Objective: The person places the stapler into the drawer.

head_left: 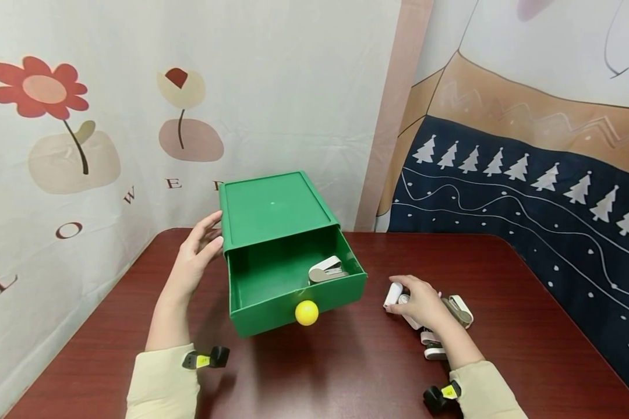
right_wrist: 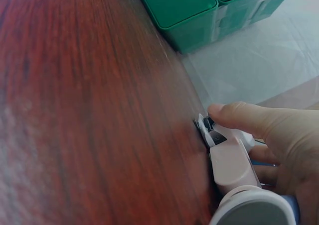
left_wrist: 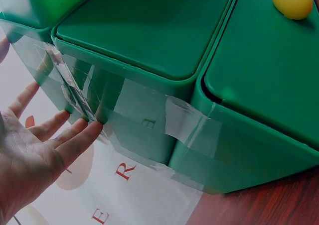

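A green drawer box [head_left: 272, 203] stands on the table with its top drawer [head_left: 267, 317] pulled out. The drawer has a yellow round knob [head_left: 306, 313] and holds a small white and grey stapler [head_left: 326, 271]. My left hand [head_left: 191, 265] rests against the box's left side, its fingers [left_wrist: 79, 143] extended at the taped wall. Right of the box, my right hand [head_left: 421, 302] pinches a small white stapler [head_left: 393, 295] between thumb and fingers, low at the table. Close beside it, a pale pink stapler [right_wrist: 232, 168] shows in the right wrist view.
Several more small staplers lie around the right hand, including a grey and white one [head_left: 461, 311] and a white and black one [head_left: 434, 351]. The dark red table [head_left: 304, 372] ends at printed cloth backdrops [head_left: 293, 87]. Lower green drawers [left_wrist: 264, 135] appear in the left wrist view.
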`<state>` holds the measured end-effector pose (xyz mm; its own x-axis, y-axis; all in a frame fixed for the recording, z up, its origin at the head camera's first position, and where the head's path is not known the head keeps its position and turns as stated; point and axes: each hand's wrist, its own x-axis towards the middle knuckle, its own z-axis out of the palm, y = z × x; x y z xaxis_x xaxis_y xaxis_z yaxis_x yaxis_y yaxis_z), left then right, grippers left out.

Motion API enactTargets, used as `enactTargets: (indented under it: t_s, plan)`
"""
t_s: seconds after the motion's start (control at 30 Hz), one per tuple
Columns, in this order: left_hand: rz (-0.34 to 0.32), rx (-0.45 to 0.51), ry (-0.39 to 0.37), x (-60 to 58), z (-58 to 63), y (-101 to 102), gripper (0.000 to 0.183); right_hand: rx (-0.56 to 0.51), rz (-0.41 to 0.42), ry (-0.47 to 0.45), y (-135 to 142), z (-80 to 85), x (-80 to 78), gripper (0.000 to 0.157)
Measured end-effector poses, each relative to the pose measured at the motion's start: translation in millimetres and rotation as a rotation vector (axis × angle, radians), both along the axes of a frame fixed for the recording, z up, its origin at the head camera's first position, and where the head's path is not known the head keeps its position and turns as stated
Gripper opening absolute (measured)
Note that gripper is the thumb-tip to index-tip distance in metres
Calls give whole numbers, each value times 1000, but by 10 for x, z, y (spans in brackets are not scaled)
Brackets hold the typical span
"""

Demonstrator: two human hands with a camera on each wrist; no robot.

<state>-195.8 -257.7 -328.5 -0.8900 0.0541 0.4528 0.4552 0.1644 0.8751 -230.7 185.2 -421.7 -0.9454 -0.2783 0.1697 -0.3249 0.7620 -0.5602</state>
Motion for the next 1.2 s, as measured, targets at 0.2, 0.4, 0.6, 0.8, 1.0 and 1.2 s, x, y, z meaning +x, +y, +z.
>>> enactTargets:
  t_s: [0.2, 0.4, 0.6, 0.8, 1.0, 1.2]
  plan:
    - [-5, 3, 1, -4, -1, 4, 49, -6, 6, 25, 9, -1, -8, 62]
    - [-1, 1, -8, 1, -2, 4, 49, -57, 12, 63, 20, 15, 4, 63]
    - [1, -2, -6, 0, 0, 5, 49, -120, 18, 128, 25, 99, 31, 63]
    - [1, 3, -7, -4, 0, 4, 49, -156, 21, 185, 1, 230, 57, 64]
    - [3, 5, -8, -8, -6, 8, 49, -200, 48, 237, -57, 462, 124, 66]
    - [-2, 10, -4, -13, -6, 7, 49, -236, 77, 298, -139, 750, 184, 64]
